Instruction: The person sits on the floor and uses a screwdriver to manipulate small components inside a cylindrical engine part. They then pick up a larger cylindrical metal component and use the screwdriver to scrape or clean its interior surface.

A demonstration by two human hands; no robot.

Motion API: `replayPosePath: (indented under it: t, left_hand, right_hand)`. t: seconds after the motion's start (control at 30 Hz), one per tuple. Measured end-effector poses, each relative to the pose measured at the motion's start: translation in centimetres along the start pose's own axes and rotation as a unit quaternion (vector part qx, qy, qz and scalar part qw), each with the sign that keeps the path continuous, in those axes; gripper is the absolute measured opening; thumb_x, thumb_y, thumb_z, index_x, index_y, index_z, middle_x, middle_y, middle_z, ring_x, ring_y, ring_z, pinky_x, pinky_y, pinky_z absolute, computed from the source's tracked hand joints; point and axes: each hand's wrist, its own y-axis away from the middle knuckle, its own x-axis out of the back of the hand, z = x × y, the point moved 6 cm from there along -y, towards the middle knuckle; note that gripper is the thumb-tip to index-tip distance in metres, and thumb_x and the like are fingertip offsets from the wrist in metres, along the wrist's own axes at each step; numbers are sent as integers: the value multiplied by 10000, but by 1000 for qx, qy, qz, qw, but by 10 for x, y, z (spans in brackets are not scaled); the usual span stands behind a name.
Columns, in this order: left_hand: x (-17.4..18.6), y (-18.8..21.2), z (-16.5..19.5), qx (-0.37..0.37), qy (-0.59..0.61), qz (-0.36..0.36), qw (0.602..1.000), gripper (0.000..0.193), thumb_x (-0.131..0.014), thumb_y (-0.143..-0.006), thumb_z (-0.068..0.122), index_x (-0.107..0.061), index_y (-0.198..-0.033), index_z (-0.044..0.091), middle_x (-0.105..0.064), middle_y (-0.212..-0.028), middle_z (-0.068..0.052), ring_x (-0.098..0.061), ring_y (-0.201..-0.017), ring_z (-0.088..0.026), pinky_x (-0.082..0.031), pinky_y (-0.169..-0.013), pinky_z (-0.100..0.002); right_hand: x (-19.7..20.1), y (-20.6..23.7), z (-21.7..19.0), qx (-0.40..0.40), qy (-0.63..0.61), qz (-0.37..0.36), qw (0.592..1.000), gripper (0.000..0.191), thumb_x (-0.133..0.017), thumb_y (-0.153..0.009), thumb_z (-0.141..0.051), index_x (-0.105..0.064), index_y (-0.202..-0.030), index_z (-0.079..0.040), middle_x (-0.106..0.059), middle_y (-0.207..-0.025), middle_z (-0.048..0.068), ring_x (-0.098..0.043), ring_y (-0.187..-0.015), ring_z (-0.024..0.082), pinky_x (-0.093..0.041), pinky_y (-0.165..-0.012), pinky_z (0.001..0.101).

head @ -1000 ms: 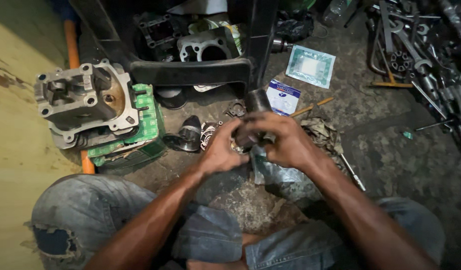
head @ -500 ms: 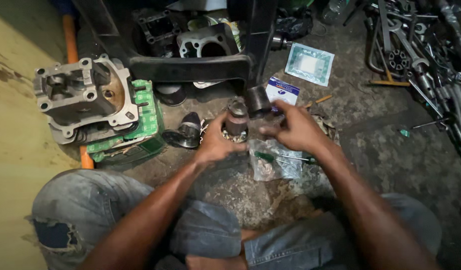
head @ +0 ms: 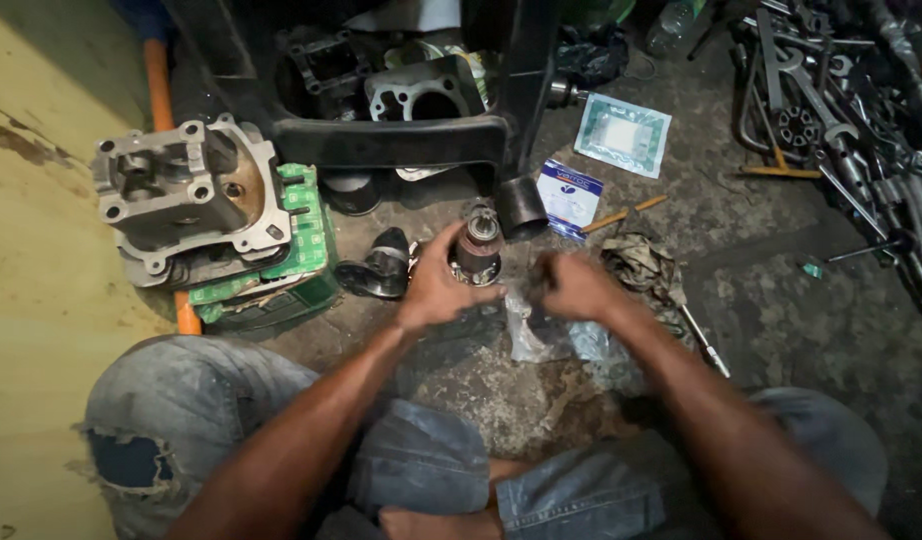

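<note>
The scene is dim and warm-toned, with the brightest patch on the yellowish floor (head: 41,300) at the left and on the grey metal engine casting (head: 186,195), while the upper middle under the black frame (head: 381,140) sinks into deep shadow. The right hand (head: 571,285) is smeared by motion blur, whereas the left hand (head: 436,290) shows sharper. Wide-angle distortion bends the edges, and the pile of tools (head: 841,110) at the upper right looks soft and murky.
</note>
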Motion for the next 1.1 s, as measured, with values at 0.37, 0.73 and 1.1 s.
replayPosePath:
  t: [0.37,0.73,1.1]
  left_hand:
    - [-5,-1,-1,-18,8,18,1000,1149,-1015,-541,174,-388,-1478,-45,-617,-1371,-142,-600,-1269,-234,-473,-1118,-355]
    - [-8,4,14,-26,73,-11,997,945,-947,-577,72,-466,-1389,24,-650,-1261,-79,-639,-1178,-188,-521,-1058,-350]
    - [-10,3,6,-36,73,-12,997,856,-901,-571,2,-516,-1335,31,-656,-1230,-56,-630,-1173,-163,-502,-1072,-324]
  right_hand:
    - [7,4,16,8,-594,129,794,511,-732,-763,92,-568,-1237,-6,-699,-968,127,-706,-821,192,-619,-727,333]
    - [-5,1,8,38,-552,114,825,148,-772,-852,-9,-650,-934,-2,-730,-844,132,-725,-722,177,-669,-662,349]
    - [0,2,-8,41,-548,112,828,155,-751,-830,33,-610,-886,-1,-735,-834,113,-737,-719,192,-661,-653,353]
